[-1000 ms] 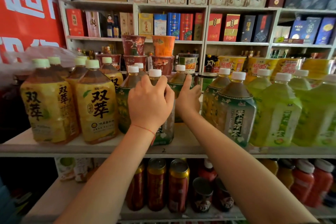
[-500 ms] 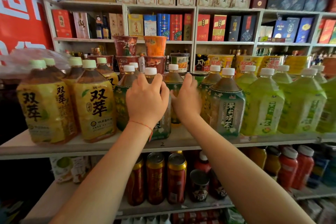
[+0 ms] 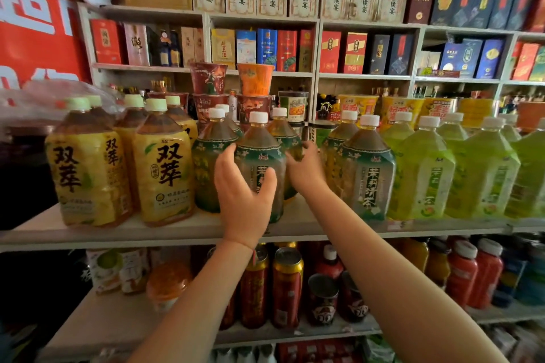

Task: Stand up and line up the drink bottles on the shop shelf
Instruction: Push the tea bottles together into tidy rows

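Item: green-label tea bottle [image 3: 259, 168], centre of frame, upright at the shelf [image 3: 165, 230] front edge. My left hand [image 3: 244, 200] cups its front, fingers spread, not clamped; my right hand [image 3: 305, 169] lies relaxed just beside its right flank. Risk, as I judge it: a loose push tips it forward, or knocks the neighbouring bottle [image 3: 365, 174].

My left hand [image 3: 244, 194] covers the lower label of the front tea bottle [image 3: 259, 153]. My right hand's [image 3: 305, 169] fingertips vanish behind it, so I can't judge their grip. The green bottles [image 3: 483, 174] blur toward the right edge.
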The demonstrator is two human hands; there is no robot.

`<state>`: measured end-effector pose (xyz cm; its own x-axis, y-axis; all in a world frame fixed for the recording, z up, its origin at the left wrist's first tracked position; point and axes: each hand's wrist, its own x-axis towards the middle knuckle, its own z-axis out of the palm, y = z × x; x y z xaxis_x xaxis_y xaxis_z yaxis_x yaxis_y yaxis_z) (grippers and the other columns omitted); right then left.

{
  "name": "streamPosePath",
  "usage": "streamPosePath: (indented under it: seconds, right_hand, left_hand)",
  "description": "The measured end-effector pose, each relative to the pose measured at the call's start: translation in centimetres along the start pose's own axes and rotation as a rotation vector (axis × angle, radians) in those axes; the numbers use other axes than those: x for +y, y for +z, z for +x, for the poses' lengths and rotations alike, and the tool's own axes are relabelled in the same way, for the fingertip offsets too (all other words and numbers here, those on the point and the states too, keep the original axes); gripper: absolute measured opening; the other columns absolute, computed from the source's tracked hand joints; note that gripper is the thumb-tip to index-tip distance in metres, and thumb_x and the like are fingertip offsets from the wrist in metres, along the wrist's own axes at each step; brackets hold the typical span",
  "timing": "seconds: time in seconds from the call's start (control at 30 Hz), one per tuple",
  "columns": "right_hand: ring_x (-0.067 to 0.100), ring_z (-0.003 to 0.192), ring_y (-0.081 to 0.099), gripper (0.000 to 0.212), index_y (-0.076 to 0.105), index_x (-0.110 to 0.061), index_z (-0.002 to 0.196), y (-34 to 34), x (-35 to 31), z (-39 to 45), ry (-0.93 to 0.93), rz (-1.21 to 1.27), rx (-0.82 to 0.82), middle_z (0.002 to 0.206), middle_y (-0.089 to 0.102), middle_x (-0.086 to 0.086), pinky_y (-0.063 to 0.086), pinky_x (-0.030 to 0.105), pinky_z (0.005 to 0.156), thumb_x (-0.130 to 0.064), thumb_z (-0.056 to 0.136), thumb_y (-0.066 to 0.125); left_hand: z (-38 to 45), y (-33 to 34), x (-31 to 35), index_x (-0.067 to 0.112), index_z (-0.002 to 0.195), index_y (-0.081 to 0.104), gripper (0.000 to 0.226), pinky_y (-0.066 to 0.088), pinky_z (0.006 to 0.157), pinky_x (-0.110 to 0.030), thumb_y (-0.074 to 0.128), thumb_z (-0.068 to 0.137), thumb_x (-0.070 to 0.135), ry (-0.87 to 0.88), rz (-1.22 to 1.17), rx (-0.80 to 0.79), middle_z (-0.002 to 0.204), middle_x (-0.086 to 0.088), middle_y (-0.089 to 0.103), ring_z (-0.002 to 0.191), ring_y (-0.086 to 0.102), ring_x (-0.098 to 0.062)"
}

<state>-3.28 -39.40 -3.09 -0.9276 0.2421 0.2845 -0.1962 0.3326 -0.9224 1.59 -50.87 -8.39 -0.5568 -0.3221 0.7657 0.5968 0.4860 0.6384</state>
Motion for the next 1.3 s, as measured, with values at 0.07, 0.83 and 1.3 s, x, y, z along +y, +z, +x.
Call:
streamPosePath:
  seconds: [0.07, 0.83, 1.3]
  right_hand:
    - [0.020, 0.118, 0.053, 0.053, 0.031, -0.021, 0.151, -0.4, 0.0, -0.6, 0.004, 0.086, 0.032, 0.138, 0.048, 0.001, 0.049, 0.041, 0.098, -0.032, 0.103, 0.049]
    - [0.017, 0.119, 0.056, 0.080, 0.034, -0.023, 0.147, -0.6, 2.7, -3.7, -0.080, 0.170, -0.040, 0.130, 0.057, -0.004, 0.049, 0.031, 0.095, -0.066, 0.085, 0.061]
    - [0.024, 0.136, 0.045, 0.072, 0.042, -0.035, 0.147, -0.7, 0.9, -2.7, 0.205, 0.376, 0.014, 0.145, 0.052, -0.003, 0.029, 0.051, 0.118, -0.078, 0.092, 0.023]
  left_hand:
    - [-0.2, 0.6, 0.2, 0.015, 0.152, 0.028, 0.076, 0.037, 0.114, -0.032, 0.068, 0.091, 0.037, -0.157, -0.076, -0.062, 0.148, -0.002, 0.044, 0.135, 0.042, -0.013]
    - [6.5, 4.2, -1.1, 0.020, 0.126, 0.068, 0.058, 0.053, 0.094, -0.042, 0.037, 0.100, 0.061, -0.834, -0.703, -0.431, 0.116, -0.011, 0.074, 0.108, 0.070, -0.028]
    - [7.0, 4.5, 0.3, 0.005, 0.132, 0.062, 0.063, 0.058, 0.076, -0.034, 0.042, 0.098, 0.055, -0.839, -0.699, -0.432, 0.128, -0.022, 0.065, 0.096, 0.069, -0.029]
